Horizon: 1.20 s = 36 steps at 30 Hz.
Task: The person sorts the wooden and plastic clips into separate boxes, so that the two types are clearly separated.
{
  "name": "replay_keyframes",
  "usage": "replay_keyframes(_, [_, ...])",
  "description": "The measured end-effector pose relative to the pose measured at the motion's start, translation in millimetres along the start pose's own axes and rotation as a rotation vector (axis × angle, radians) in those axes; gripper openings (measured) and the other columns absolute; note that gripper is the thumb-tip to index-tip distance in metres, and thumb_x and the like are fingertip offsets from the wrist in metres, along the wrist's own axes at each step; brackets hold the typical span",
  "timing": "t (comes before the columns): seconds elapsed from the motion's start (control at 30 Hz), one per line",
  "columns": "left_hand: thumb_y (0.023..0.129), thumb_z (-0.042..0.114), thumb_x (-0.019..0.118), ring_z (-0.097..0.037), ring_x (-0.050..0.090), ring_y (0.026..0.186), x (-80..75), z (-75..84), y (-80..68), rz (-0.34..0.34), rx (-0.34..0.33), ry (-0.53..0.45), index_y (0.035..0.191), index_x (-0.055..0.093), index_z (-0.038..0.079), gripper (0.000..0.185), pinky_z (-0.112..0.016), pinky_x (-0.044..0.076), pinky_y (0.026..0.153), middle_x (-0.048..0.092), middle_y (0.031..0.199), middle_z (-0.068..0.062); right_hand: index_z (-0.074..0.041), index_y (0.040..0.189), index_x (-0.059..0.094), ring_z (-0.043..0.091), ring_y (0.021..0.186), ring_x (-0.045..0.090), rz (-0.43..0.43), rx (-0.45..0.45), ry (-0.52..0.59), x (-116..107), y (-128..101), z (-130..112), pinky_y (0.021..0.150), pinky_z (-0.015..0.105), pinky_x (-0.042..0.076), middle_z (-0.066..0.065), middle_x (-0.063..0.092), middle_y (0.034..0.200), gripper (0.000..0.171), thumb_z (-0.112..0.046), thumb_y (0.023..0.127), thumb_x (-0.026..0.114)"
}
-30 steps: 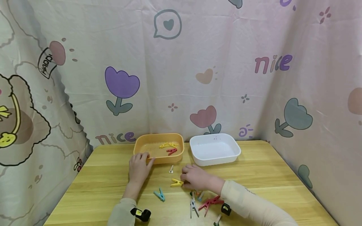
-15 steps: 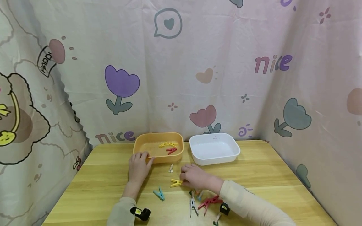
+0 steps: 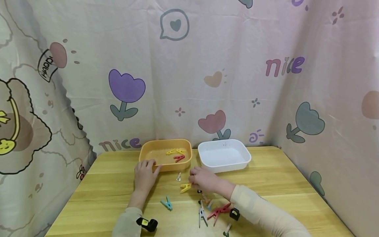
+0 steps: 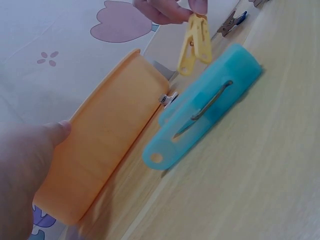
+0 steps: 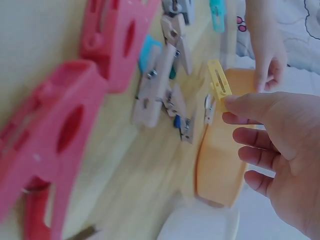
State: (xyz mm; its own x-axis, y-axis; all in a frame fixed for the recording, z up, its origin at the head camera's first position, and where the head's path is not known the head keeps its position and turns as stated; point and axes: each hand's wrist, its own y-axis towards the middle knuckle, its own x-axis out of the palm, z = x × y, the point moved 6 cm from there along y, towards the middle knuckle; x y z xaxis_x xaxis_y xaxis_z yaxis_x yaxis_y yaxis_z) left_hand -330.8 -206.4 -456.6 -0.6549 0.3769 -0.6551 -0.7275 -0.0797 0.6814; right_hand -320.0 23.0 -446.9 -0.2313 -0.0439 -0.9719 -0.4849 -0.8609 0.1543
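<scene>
Since half a second ago the right hand (image 3: 204,180) has lifted the yellow clothespin (image 3: 185,187) off the wooden table (image 3: 281,184) and carried it slightly toward the orange tray (image 3: 165,154); before, the pin lay flat on the wood. It now hangs from the pinching thumb and fingertips, just in front of the tray's near wall. The left hand (image 3: 145,174) has not moved: its fingers rest on the tray's near left rim, thumb against the outer wall; whether they curl over the rim is hard to tell.

Nearest in front of the tray, well toward the person, lies a loose pile of clothespins (image 3: 211,210), red, grey and wooden ones; the right forearm covers part of it, so the count is unclear. A teal clothespin (image 3: 167,203) lies alone, in front of the tray and just right of the left forearm. A small white clothespin (image 3: 179,177) sits just before the tray's near wall, beside the lifted pin.

Inside the tray lie yellow and red pins (image 3: 177,154); their exact number is too small to make out. The white tray (image 3: 224,156) stands just right of the orange tray, touching or nearly so. In the right wrist view the near pins are blurred.
</scene>
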Motion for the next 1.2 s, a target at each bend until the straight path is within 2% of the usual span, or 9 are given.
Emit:
replay_keyframes(0.27, [0.083,0.035,0.077,-0.033,0.053,0.084,1.0,-0.7,0.0,-0.022,-0.015,-0.001,0.091,0.063,0.010,0.030,-0.046,0.039,0.082,0.061,0.088,-0.011,-0.023,0.092,0.069,0.009,0.084,0.049,0.027,0.037,0.011,-12.8,3.7,9.3,0.070,0.022,0.037,-0.008,0.059,0.092,0.010,-0.032,0.088,0.071])
replay_keyframes(0.5, [0.083,0.035,0.077,-0.032,0.053,0.084,0.2,0.2,-0.9,-0.026,-0.015,-0.005,0.091,0.063,0.010,0.030,-0.046,0.039,0.081,0.061,0.088,-0.011,-0.023,0.092,0.069,0.012,0.089,0.051,0.031,0.069,-0.014,-24.2,8.9,15.5,0.071,0.025,0.039,-0.007,0.062,0.098,0.010,-0.032,0.089,0.070])
replay_keyframes(0.7, [0.083,0.036,0.077,-0.033,0.053,0.084,-0.1,-0.1,-0.5,-0.021,-0.016,-0.004,0.091,0.062,0.010,0.031,-0.046,0.040,0.082,0.061,0.088,-0.011,-0.022,0.090,0.069,0.013,0.089,0.053,0.094,0.062,-0.051,-41.6,13.7,18.9,0.071,0.026,0.041,-0.006,0.063,0.097,0.010,-0.031,0.088,0.071])
replay_keyframes(1.0, [0.083,0.036,0.077,-0.033,0.053,0.085,1.1,-1.7,-1.1,-0.015,-0.010,0.001,0.091,0.062,0.011,0.030,-0.046,0.040,0.083,0.061,0.088,-0.011,-0.022,0.094,0.070,0.015,0.096,0.053,0.110,0.048,-0.049,-53.9,25.0,25.2,0.075,0.029,0.041,-0.004,0.060,0.098,0.009,-0.030,0.091,0.068])
replay_keyframes(1.2, [0.082,0.036,0.077,-0.033,0.053,0.085,0.9,-1.8,-1.1,-0.007,-0.007,-0.001,0.091,0.062,0.011,0.030,-0.047,0.040,0.083,0.061,0.087,-0.011,-0.021,0.095,0.069,0.015,0.093,0.051,0.131,0.049,-0.041,-58.9,32.0,30.3,0.076,0.029,0.041,-0.003,0.059,0.099,0.010,-0.030,0.092,0.066])
